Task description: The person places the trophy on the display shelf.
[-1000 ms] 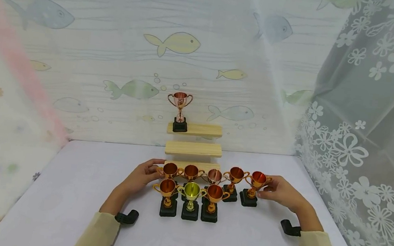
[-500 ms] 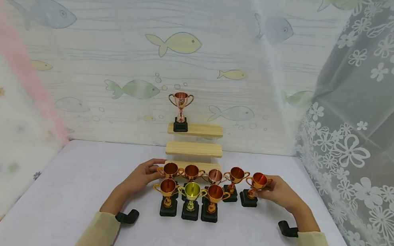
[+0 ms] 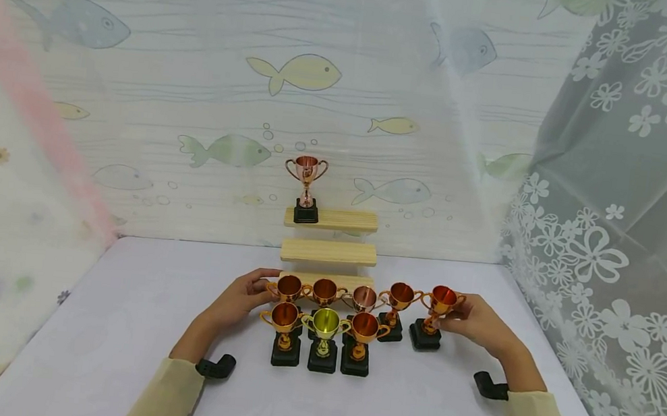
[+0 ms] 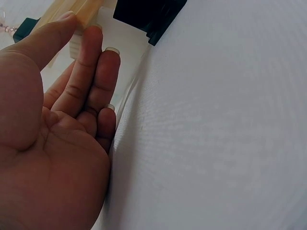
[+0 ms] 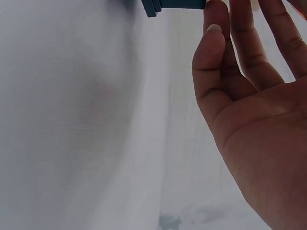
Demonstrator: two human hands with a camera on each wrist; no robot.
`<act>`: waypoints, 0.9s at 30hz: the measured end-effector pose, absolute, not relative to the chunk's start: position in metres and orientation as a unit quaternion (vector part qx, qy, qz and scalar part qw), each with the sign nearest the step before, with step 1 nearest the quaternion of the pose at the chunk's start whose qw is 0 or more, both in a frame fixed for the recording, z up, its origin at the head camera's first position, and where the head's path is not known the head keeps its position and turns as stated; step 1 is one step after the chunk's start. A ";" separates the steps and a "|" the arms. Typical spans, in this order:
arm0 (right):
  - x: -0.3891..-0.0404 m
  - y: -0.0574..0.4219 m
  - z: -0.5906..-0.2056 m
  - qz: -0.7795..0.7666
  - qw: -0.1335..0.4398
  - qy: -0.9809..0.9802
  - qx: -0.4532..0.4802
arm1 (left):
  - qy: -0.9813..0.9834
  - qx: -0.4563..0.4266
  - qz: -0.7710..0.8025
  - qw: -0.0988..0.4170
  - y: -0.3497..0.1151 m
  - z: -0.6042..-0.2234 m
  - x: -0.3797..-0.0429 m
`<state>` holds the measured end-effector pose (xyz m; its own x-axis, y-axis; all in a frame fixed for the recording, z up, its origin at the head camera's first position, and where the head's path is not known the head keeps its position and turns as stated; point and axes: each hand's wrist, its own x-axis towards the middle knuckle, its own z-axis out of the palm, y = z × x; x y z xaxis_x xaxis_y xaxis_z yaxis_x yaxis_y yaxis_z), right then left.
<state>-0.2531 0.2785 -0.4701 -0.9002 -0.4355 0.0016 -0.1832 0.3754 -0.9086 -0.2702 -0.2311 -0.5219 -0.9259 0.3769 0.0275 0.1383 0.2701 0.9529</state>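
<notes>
My right hand (image 3: 476, 323) pinches a small red-orange trophy cup (image 3: 441, 303) between thumb and fingers, low near its stem. In the right wrist view, thumb and fingertip of the right hand (image 5: 259, 91) meet at its dark base (image 5: 182, 4); the cup is mostly cut off there. With thumb on top and fingers below, my left hand (image 3: 236, 299) grips the left end of the lowest step of a wooden tiered stand (image 3: 329, 253). In the left wrist view the left hand (image 4: 72, 120) has thumb and fingertips at the plank's end (image 4: 88, 12).
A rose-gold trophy (image 3: 307, 171) stands at the left of the top step. Several trophies form a row hiding the lowest step; three more stand before them, a yellow-gold one (image 3: 325, 324) in the middle. White cloth covers the table (image 3: 397, 411); patterned curtains surround it.
The trophy in my right hand has shifted slightly right and its cup has risen a little, its base turning somewhat. My left hand stays on the stand.
</notes>
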 end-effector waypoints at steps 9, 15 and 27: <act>-0.254 0.282 -0.459 -0.538 0.095 0.816 -0.190 | 0.785 0.172 0.587 0.103 -0.231 -0.523 -0.272; -0.256 0.280 -0.449 -0.539 0.069 0.817 -0.196 | 0.785 0.165 0.588 0.103 -0.230 -0.523 -0.273; -0.271 0.266 -0.418 -0.521 0.032 0.835 -0.173 | 0.779 0.167 0.595 0.107 -0.231 -0.520 -0.269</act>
<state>-0.2706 0.2664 -0.4181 -0.9383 -0.3219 0.1265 -0.2551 0.3972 -0.8816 -0.2693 -0.2306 -0.5196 -0.9215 0.3871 0.0309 0.1317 0.2365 0.9627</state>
